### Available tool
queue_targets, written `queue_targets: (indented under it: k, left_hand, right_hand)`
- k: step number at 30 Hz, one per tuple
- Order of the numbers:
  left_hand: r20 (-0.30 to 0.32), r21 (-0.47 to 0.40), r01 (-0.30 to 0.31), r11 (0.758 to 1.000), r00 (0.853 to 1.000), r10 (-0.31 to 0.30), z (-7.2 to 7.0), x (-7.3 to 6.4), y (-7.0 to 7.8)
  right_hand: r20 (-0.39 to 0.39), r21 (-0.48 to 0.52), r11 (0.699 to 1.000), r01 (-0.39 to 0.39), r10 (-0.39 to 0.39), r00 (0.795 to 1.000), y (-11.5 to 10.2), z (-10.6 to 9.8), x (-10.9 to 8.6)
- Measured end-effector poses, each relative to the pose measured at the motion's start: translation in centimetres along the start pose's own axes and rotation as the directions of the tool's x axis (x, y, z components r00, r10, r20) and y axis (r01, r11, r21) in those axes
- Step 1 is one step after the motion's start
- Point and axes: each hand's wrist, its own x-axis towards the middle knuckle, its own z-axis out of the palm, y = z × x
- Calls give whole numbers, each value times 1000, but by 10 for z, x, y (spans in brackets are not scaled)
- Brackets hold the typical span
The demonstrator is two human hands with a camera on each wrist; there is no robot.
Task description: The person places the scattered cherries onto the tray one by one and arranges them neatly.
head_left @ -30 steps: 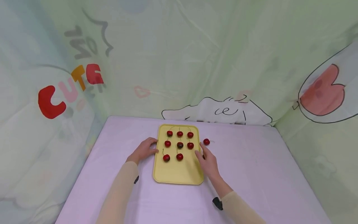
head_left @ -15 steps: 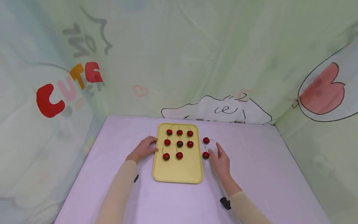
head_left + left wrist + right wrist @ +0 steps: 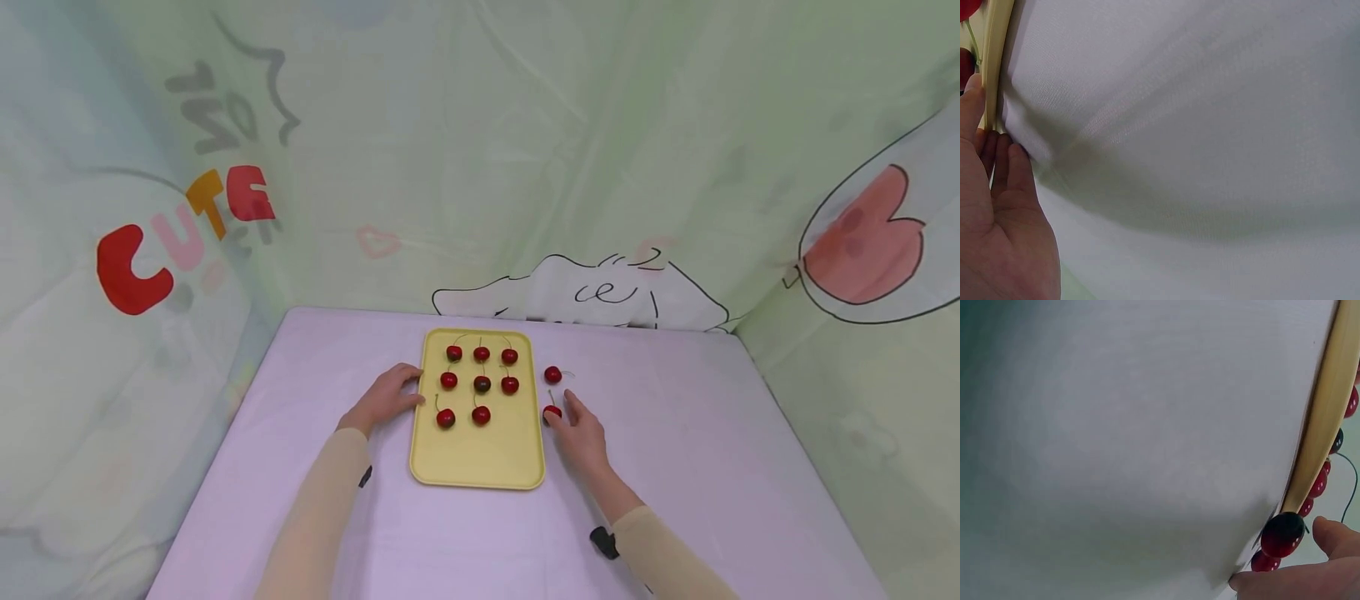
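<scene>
Several red cherries with stems, such as one near the middle (image 3: pixel 482 384), sit in rows on a yellow tray (image 3: pixel 477 467). At the tray's left side my left hand (image 3: pixel 384 398) holds the rim; in the left wrist view its thumb (image 3: pixel 974 94) lies over the rim and its fingers are outside it. To the right of the tray, a cherry (image 3: pixel 1283 535) rests on the table. My right hand (image 3: pixel 583 435) is around this cherry, thumb and forefinger spread apart with a gap beside it. Another cherry (image 3: pixel 552 375) lies farther back on the table.
A pale lilac cloth (image 3: pixel 675 467) covers the table. Printed fabric curtains (image 3: pixel 480 167) stand behind it and on both sides. A black band (image 3: pixel 603 542) is on the right wrist.
My right hand has moved right from over the tray's edge, uncovering the nearer loose cherry, then drawn back in around that cherry. The left hand stays at the tray rim.
</scene>
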Motion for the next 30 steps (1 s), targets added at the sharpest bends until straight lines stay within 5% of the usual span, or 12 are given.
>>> queue_targets:
  k: [15, 30]
  left_hand:
    - [16, 12, 22, 1000, 1000, -22, -1, 1, 1]
    - [9, 15, 5, 1000, 1000, -6, 1, 2, -2]
  right_hand:
    - [3, -37, 993, 112, -112, 994, -22, 2, -11]
    - [-29, -48, 990, 130, -131, 991, -31, -2, -17]
